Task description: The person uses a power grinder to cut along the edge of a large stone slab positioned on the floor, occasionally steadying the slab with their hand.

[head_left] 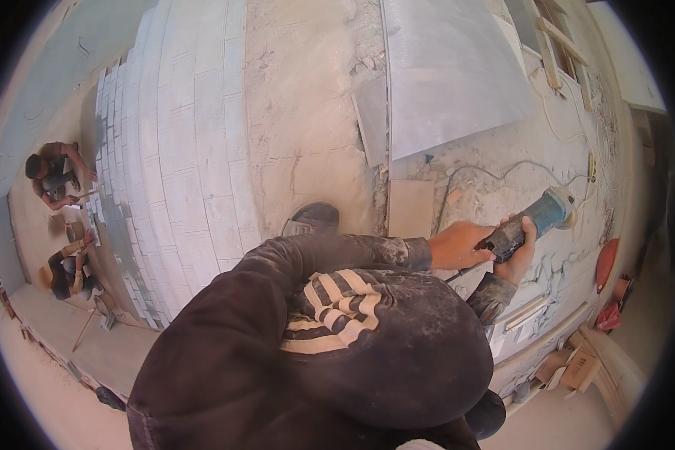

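An angle grinder (550, 211) with a teal body and a dark rear end is held out at the right, its disc end pointing up and away from me. My right hand (519, 259) wraps round the dark grip from the far right side. My left hand (459, 244) reaches across from the left, its fingers closed at the rear of the tool, where a dark cord runs off. What those fingertips press on is hidden. Below the tool lie pale cut pieces (551, 277) on a dusty surface.
A large grey slab (450, 75) lies ahead, with a loose cable (502, 171) near its corner. Tiled floor (195, 150) stretches along the left. Two people (56, 174) crouch at its far left edge. Cardboard boxes (580, 370) stand at lower right. My shoe (315, 217) shows near the middle.
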{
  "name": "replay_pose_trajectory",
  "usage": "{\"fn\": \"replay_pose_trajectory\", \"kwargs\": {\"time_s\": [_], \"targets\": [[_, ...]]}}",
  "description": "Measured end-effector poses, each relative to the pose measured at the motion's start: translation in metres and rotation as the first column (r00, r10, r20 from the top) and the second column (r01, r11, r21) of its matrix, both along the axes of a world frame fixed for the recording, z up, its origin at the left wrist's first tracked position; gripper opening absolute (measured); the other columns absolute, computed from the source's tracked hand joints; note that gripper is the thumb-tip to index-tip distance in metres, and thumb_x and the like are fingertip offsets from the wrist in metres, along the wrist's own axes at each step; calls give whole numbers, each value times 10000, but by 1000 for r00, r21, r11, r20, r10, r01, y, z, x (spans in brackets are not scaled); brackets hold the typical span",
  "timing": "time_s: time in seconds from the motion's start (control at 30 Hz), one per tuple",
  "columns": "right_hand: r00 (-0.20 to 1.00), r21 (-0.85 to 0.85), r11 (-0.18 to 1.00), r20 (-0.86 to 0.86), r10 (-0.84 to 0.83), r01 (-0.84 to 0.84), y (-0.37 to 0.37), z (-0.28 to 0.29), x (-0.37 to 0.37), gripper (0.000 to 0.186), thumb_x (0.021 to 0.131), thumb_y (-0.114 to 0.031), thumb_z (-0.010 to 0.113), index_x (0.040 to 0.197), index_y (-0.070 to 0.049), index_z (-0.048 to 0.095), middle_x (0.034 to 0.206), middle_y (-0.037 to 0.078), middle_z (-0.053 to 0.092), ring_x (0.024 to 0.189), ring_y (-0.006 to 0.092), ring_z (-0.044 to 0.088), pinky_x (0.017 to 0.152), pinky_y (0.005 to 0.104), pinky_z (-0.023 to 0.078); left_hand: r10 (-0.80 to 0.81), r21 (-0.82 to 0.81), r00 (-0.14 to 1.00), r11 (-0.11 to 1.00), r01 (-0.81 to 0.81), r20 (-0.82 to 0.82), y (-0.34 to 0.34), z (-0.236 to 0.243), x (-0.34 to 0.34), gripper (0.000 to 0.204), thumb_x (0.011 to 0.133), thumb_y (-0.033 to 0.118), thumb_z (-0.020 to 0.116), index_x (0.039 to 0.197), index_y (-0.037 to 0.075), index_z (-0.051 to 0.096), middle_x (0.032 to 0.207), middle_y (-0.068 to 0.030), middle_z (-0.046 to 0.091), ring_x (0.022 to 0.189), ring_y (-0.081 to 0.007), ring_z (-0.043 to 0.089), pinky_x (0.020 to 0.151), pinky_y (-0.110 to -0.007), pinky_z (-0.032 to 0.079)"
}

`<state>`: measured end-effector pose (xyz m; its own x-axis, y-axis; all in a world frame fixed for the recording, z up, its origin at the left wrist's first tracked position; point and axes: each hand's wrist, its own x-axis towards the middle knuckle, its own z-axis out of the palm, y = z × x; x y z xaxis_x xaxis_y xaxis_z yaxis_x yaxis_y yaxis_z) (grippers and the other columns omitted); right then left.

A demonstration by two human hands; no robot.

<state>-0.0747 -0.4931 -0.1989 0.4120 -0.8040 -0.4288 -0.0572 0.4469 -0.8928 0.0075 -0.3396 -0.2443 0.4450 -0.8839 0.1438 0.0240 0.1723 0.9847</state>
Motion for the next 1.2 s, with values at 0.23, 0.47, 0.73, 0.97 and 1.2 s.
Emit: {"fn": "replay_pose_trajectory", "kwargs": {"time_s": [0.23, 0.47, 0.73, 0.97, 1.2], "targets": [[997, 52, 997, 52, 48, -51, -11, 1, -6, 313, 851, -225, 684, 1058, -39, 540, 950, 107, 627, 833, 238, 647, 706, 373, 561, 17, -51, 1000, 999, -17, 1, -5, 1, 3, 393, 857, 188, 660, 1177, -31, 597, 788, -269, 621, 738, -434, 614, 657, -457, 458], [998, 32, 998, 29, 62, -63, -4, 5, 0, 293, 859, -232, 669, 1006, -5, 557, 893, 110, 627, 794, 236, 643, 686, 349, 558, -5, -23, 1000, 1000, 5, -10, -4, -1, 4, 397, 849, 193, 667, 1192, 1, 611, 772, -261, 618, 709, -426, 608, 654, -455, 452], [993, -5, 997, -80, 81, -81, 4, 10, -1, 267, 837, -191, 667, 996, 5, 580, 855, 105, 631, 746, 231, 644, 644, 356, 552, -137, 104, 985, 984, 148, -103, 13, -10, 4, 470, 861, 335, 667, 1198, 9, 632, 842, -180, 687, 778, -307, 671, 724, -396, 506], [990, -79, 994, -123, 68, -78, 22, 5, 11, 251, 828, -173, 678, 979, 7, 590, 831, 109, 635, 684, 225, 646, 601, 341, 546, -74, 382, 997, 921, 80, -30, 101, -92, 6, 424, 880, 338, 650, 1123, -10, 659, 962, -188, 687, 886, -334, 657, 789, -413, 505], [963, -216, 976, -268, -35, -24, -9, -3, 2, 257, 801, -171, 704, 971, 1, 619, 794, 88, 631, 667, 214, 660, 581, 326, 549, 83, 262, 795, 919, -294, 600, 191, -79, 27, 183, 815, 148, 680, 971, 53, 664, 970, -97, 635, 950, -295, 594, 838, -412, 469]]}}
